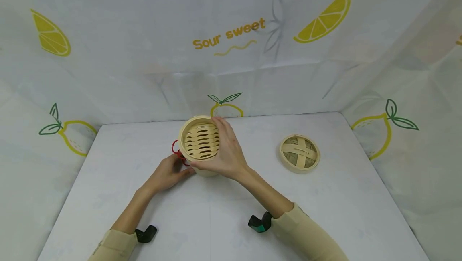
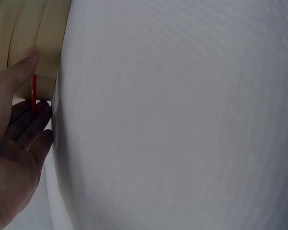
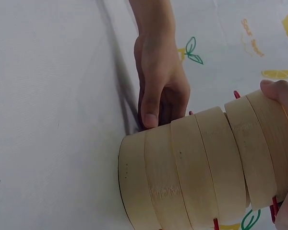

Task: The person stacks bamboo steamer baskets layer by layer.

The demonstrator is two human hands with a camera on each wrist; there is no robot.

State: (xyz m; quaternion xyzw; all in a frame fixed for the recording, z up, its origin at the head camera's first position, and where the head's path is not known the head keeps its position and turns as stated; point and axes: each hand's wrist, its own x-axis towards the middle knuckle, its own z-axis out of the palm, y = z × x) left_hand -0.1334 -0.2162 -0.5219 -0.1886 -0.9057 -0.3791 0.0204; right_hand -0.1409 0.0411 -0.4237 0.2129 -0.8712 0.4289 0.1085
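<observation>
Small round bamboo steamer baskets stand stacked on the white table. My right hand [image 1: 229,152] grips the top basket [image 1: 200,138] by its rim, fingers on the far side and thumb at the near side. Its slatted inside faces up. In the right wrist view the top basket [image 3: 252,143] sits slightly tilted, with a narrow gap above the lower baskets [image 3: 182,167]. My left hand [image 1: 167,172] holds the stack low on its left side, thumb against the wall; its other fingers are partly hidden behind. Red cord loops [image 1: 179,154] hang at the baskets' sides.
A round bamboo lid [image 1: 300,152] with crossed bands lies to the right on the white table [image 1: 231,221]. White cloth [image 1: 144,52] printed with lemons hangs behind and at both sides. A black wrist device [image 1: 146,234] shows beside the left sleeve.
</observation>
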